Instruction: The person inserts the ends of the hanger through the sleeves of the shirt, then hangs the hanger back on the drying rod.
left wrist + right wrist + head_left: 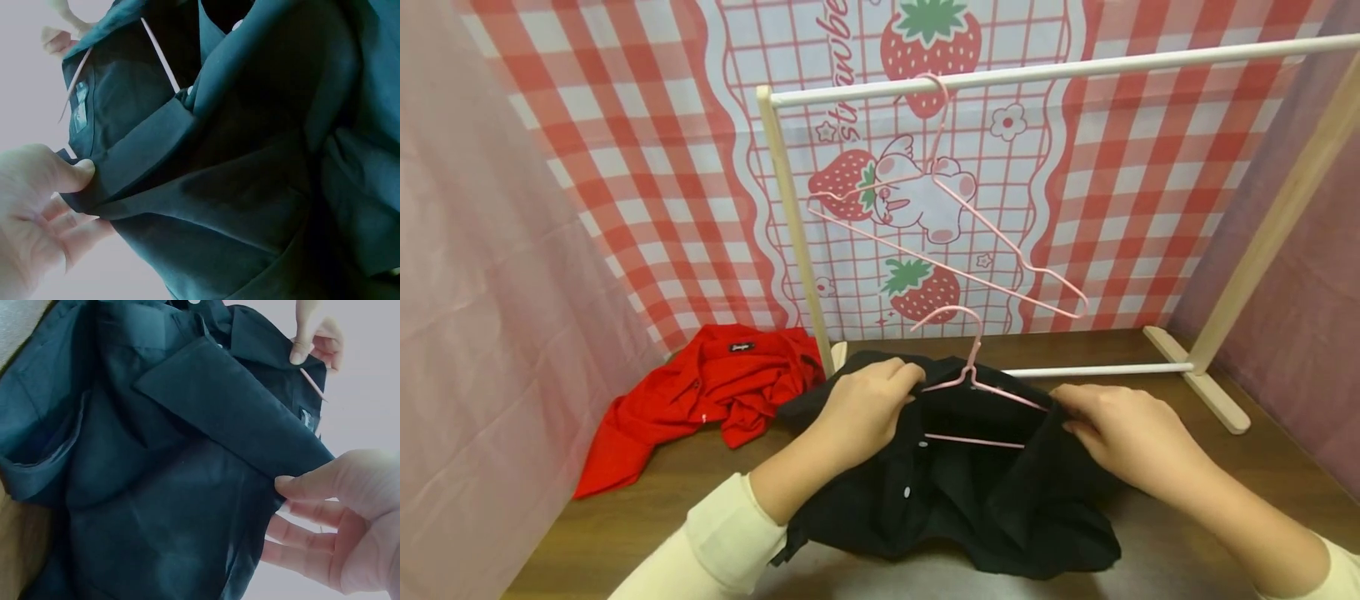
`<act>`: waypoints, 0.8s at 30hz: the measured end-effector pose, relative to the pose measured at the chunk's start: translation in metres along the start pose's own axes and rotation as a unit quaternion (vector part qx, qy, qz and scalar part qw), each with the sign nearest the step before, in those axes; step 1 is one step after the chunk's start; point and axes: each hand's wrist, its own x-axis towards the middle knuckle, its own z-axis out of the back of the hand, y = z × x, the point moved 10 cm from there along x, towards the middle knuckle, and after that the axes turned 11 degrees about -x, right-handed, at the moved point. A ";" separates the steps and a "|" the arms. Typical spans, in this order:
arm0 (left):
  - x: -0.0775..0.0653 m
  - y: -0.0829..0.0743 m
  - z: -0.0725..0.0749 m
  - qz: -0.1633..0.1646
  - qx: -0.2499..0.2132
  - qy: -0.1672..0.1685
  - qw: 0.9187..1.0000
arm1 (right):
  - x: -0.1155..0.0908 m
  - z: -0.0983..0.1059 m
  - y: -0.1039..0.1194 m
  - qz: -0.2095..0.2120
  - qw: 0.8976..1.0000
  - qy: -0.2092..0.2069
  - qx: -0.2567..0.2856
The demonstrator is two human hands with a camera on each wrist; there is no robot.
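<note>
Wooden tabletop below, black shirt held between both hands.

We see a black shirt, its tiny buttons seemingly white, and pink hangers. Red-and-white checks pattern the backdrop.

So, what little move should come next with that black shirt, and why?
Probably draw the two front edges of the black shirt together over the lower pink hanger: its hook stands above the neckline and its bar shows inside, but the front gapes open. The left hand and right hand hold opposite sides of the opening.
</note>
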 end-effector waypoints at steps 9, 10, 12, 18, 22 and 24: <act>0.009 -0.004 0.008 0.000 -0.025 -0.003 1.000 | -0.013 0.007 -0.009 0.000 0.999 -0.031 -0.010; 0.009 -0.003 0.009 0.004 -0.029 -0.003 1.000 | -0.014 0.007 -0.010 0.000 0.999 -0.034 -0.011; 0.010 -0.001 0.011 0.014 -0.037 -0.003 0.999 | -0.017 0.009 -0.013 0.003 0.999 -0.042 -0.015; 0.009 0.008 0.021 0.047 -0.076 -0.017 0.996 | -0.026 0.018 -0.020 0.015 0.997 -0.066 -0.022; 0.006 0.017 0.027 0.065 -0.093 -0.027 0.993 | -0.033 0.024 -0.026 0.008 0.997 -0.070 -0.031; 0.005 0.022 0.029 0.072 -0.095 -0.031 0.992 | -0.037 0.025 -0.032 -0.006 0.997 -0.061 -0.038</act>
